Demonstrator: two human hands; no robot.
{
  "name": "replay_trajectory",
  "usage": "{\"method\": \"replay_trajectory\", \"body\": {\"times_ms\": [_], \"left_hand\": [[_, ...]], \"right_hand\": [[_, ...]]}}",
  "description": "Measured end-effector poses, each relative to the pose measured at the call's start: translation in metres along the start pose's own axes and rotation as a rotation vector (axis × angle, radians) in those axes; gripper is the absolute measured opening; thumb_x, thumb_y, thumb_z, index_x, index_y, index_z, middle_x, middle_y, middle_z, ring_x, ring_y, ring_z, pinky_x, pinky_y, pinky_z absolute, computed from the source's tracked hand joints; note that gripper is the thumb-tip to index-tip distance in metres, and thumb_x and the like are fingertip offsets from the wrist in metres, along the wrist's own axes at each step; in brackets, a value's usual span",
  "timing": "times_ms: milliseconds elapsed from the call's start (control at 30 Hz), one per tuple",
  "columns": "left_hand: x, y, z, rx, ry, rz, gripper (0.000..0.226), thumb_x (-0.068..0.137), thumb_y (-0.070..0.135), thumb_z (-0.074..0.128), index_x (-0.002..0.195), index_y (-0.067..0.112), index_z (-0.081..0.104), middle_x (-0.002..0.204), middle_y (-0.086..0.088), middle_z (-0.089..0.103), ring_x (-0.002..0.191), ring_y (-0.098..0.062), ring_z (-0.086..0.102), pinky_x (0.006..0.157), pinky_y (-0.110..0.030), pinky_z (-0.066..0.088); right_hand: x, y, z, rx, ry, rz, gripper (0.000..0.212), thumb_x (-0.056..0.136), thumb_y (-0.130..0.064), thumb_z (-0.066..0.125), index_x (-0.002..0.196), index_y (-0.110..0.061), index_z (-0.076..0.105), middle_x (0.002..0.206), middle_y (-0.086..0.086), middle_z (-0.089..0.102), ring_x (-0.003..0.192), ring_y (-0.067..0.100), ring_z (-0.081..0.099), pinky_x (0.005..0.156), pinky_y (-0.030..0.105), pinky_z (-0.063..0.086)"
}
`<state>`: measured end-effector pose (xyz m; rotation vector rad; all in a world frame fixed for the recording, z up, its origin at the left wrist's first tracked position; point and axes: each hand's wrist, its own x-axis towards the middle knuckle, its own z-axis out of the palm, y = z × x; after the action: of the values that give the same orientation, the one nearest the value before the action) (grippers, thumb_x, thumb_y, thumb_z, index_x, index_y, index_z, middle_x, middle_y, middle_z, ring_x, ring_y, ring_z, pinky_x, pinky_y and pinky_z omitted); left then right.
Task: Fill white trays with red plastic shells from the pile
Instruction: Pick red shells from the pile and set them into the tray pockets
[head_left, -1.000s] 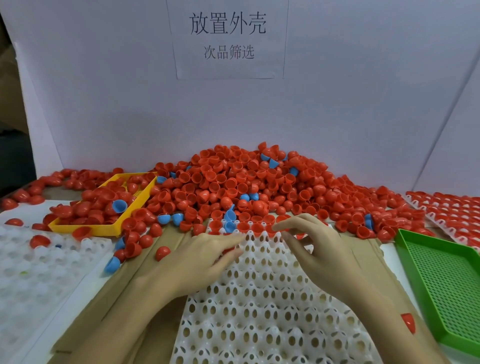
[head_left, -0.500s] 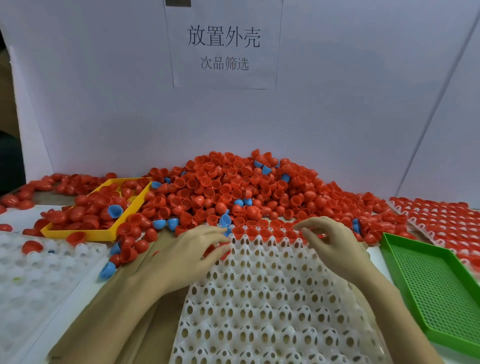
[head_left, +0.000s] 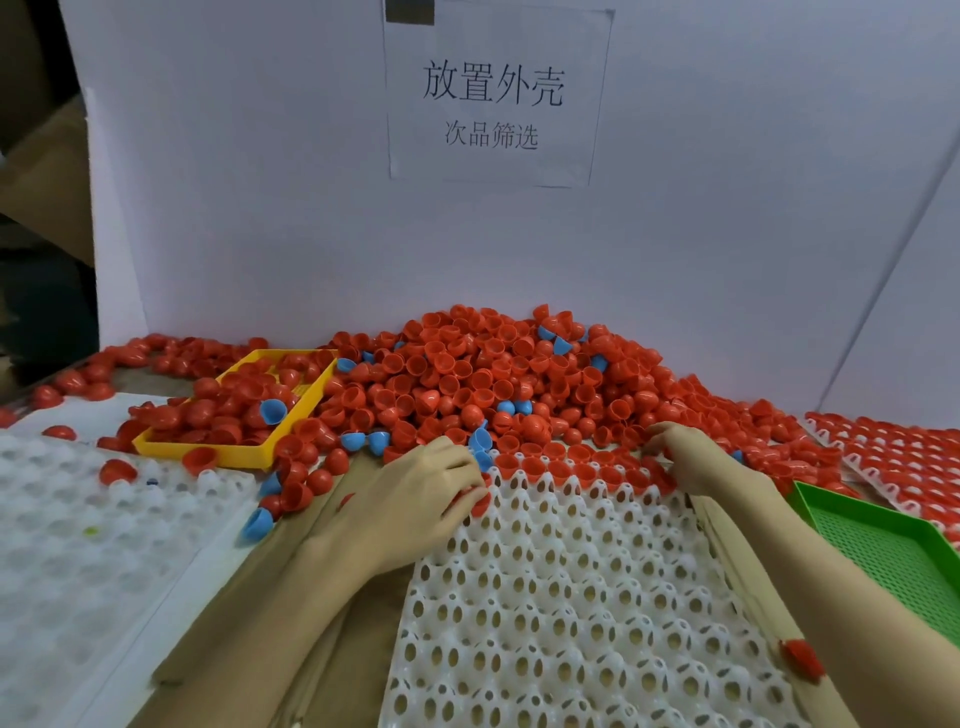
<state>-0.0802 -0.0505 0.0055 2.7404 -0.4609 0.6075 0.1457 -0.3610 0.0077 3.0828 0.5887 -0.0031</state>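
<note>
White partition boards close off the back of the desk (head_left: 363, 499), which is covered in brown card. Nearest, the white tray (head_left: 571, 597) lies between the two forearms, almost all its cells unfilled; only the far row, at the pile's foot, holds red shells.

The left hand (head_left: 431, 483) rests at the tray's far left corner, fingers curled over a red shell (head_left: 480, 503) pressed against the tray edge. The right hand (head_left: 696, 457) sits at the far right corner, fingers bent down into the shells; whether it has one pinched I cannot tell.

Just beyond both hands rises the pile (head_left: 493, 374), touching the tray's far edge.

Risks, as I judge them: blue shells (head_left: 480, 441) lie mixed in right beside the left hand and could be seated by mistake; raking could send the slope sliding over open cells; a shell could land dome-up.
</note>
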Motion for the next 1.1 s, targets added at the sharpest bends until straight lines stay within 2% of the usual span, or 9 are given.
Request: {"method": "replay_trajectory", "body": {"times_ms": [167, 333, 433, 567, 667, 800, 867, 967, 1100], "left_hand": [[0.002, -0.004, -0.001, 0.010, -0.005, 0.025, 0.028, 0.106, 0.028, 0.050, 0.115, 0.015, 0.074, 0.113, 0.007, 0.066, 0.108, -0.007, 0.055, 0.097, -0.025, 0.046], [0.003, -0.003, 0.000, 0.071, 0.009, 0.043, 0.029, 0.105, 0.030, 0.049, 0.111, 0.017, 0.074, 0.110, 0.009, 0.066, 0.106, -0.008, 0.057, 0.093, -0.031, 0.051], [0.004, -0.001, -0.001, 0.094, 0.060, 0.045, 0.032, 0.106, 0.034, 0.045, 0.109, 0.020, 0.074, 0.110, 0.011, 0.065, 0.106, -0.008, 0.057, 0.093, -0.031, 0.050], [0.007, 0.010, 0.001, 0.044, 0.189, 0.040, 0.018, 0.102, 0.026, 0.058, 0.105, 0.018, 0.075, 0.107, 0.011, 0.066, 0.103, -0.008, 0.059, 0.090, -0.027, 0.051], [0.009, 0.022, 0.006, -0.077, 0.260, -0.045, 0.020, 0.099, 0.027, 0.062, 0.116, 0.022, 0.071, 0.113, 0.016, 0.063, 0.108, -0.001, 0.055, 0.090, -0.006, 0.041], [0.010, 0.035, 0.016, -0.311, 0.227, -0.171, 0.045, 0.100, 0.039, 0.060, 0.143, 0.037, 0.051, 0.132, 0.025, 0.050, 0.123, 0.007, 0.051, 0.099, -0.016, 0.047], [0.010, 0.040, 0.019, -0.444, 0.177, -0.210, 0.054, 0.098, 0.043, 0.064, 0.147, 0.046, 0.042, 0.136, 0.030, 0.049, 0.120, 0.012, 0.053, 0.095, -0.011, 0.048], [0.010, 0.050, 0.022, -0.662, 0.208, -0.232, 0.043, 0.095, 0.034, 0.072, 0.135, 0.040, 0.059, 0.124, 0.025, 0.065, 0.113, 0.008, 0.062, 0.092, -0.013, 0.051], [0.012, 0.055, 0.025, -0.797, 0.299, -0.281, 0.014, 0.090, 0.015, 0.077, 0.102, 0.023, 0.077, 0.101, 0.015, 0.076, 0.099, -0.003, 0.071, 0.089, -0.023, 0.057]], "right_hand": [[0.007, 0.002, -0.004, 0.025, 0.028, 0.058, 0.036, 0.093, -0.001, 0.068, 0.127, -0.012, 0.071, 0.135, 0.005, 0.062, 0.122, 0.023, 0.061, 0.105, 0.030, 0.049], [-0.009, 0.005, -0.009, 0.034, 0.254, -0.090, 0.030, 0.095, 0.007, 0.059, 0.111, -0.008, 0.079, 0.130, 0.006, 0.070, 0.120, 0.022, 0.063, 0.102, 0.025, 0.044], [-0.021, -0.004, -0.018, 0.236, 0.412, -0.112, 0.021, 0.097, 0.002, 0.062, 0.106, -0.004, 0.080, 0.126, 0.010, 0.071, 0.114, 0.026, 0.067, 0.100, 0.028, 0.047], [-0.054, -0.030, -0.026, 0.579, 0.547, -0.136, 0.019, 0.095, -0.004, 0.070, 0.107, -0.014, 0.081, 0.120, -0.001, 0.074, 0.106, 0.011, 0.068, 0.091, 0.023, 0.056], [-0.088, -0.059, -0.031, 0.831, 0.488, -0.190, 0.019, 0.094, -0.009, 0.071, 0.105, -0.021, 0.081, 0.112, -0.012, 0.076, 0.105, 0.001, 0.070, 0.090, 0.021, 0.057], [-0.123, -0.089, -0.032, 1.006, 0.330, -0.301, 0.020, 0.094, -0.006, 0.069, 0.102, -0.020, 0.082, 0.107, -0.012, 0.078, 0.095, -0.005, 0.071, 0.084, 0.017, 0.056], [-0.134, -0.095, -0.034, 1.025, 0.212, -0.361, 0.020, 0.096, -0.007, 0.068, 0.102, -0.021, 0.082, 0.109, -0.013, 0.078, 0.094, -0.005, 0.070, 0.082, 0.015, 0.055], [-0.144, -0.098, -0.037, 1.028, 0.110, -0.418, 0.020, 0.098, -0.010, 0.067, 0.102, -0.023, 0.082, 0.109, -0.015, 0.077, 0.096, -0.003, 0.071, 0.078, 0.014, 0.054], [-0.142, -0.098, -0.031, 1.058, 0.153, -0.433, 0.023, 0.097, -0.010, 0.069, 0.111, -0.026, 0.078, 0.114, -0.012, 0.075, 0.102, 0.002, 0.070, 0.084, 0.017, 0.054]]}}
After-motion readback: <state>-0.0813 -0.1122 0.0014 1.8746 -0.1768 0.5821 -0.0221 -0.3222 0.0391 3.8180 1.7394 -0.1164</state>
